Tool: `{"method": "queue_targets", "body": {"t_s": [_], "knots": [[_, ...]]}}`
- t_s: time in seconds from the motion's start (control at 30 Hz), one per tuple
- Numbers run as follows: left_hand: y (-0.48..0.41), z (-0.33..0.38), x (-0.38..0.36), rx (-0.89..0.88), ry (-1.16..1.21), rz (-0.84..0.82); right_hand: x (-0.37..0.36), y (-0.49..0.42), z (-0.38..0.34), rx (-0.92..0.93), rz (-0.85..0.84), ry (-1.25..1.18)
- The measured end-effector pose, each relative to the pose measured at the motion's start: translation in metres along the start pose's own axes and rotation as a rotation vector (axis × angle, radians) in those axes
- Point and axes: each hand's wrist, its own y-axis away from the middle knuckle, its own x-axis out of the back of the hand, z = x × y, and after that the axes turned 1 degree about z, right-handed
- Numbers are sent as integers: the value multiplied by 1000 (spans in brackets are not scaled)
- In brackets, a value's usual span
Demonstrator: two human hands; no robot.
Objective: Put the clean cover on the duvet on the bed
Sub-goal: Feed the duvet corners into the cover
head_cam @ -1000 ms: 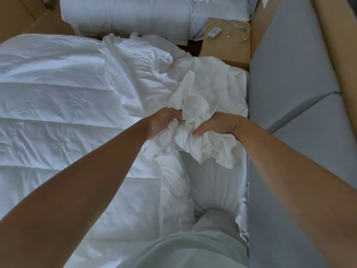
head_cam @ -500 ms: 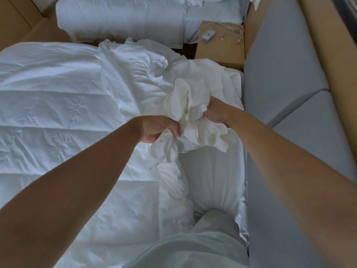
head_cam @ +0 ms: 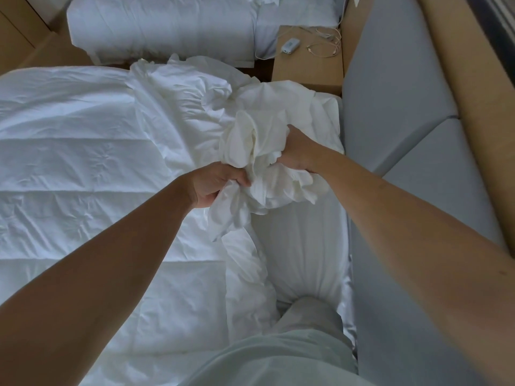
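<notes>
So the cover (head_cam: pixel 264 151) is a plain white sheet-type thing, maybe a touch creamier than the rest of the bedding, and it's scrunched into a big wrinkly wad just right of the middle of the frame, held up off the bed. The left hand (head_cam: pixel 214 182) has its fingers curled tight round a twisted bit of it, and a loose tail of fabric dangles down below that fist. The right hand (head_cam: pixel 298 149) grips the other side of the wad. Its fingers are mostly buried in the folds, but they're clearly clamped on the cloth. More of the cover trails off rumpled toward the upper middle of the frame, lying over the edge of the duvet (head_cam: pixel 83 162). The duvet itself is spread flat across the whole left side, white and quilted with stitched lines. Lower middle there's a knee (head_cam: pixel 306 324) in pale trousers pressing into a pillow (head_cam: pixel 303 246). Grey padded headboard (head_cam: pixel 395 79) runs down the right side. At the top sits a small wooden table (head_cam: pixel 306 68) with a little white gadget (head_cam: pixel 289 47) and a cable (head_cam: pixel 323 43), next to a second bed (head_cam: pixel 167 26).
</notes>
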Motion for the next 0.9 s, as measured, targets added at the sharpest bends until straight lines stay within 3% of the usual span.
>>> {"method": "queue_targets", "body": {"t_s": [0.23,0.37,0.6,0.67,0.73,0.83,0.9], "knots": [[1,1,-1,-3,96,13,-12,0,7,9,94,215],[2,7,-3,-59,145,40,-6,-1,9,1,41,292],[-12,26,-18,-3,-8,392,-3,-2,1,-94,-112,374],[-16,26,-17,-12,69,453,-2,-2,5,-133,49,431],[-19,25,-17,-15,146,525,-11,12,9,-102,397,381],[-22,19,-17,-34,199,622,-61,53,17,101,869,219],[-22,15,-17,-74,214,645,-105,75,27,129,858,72]]}}
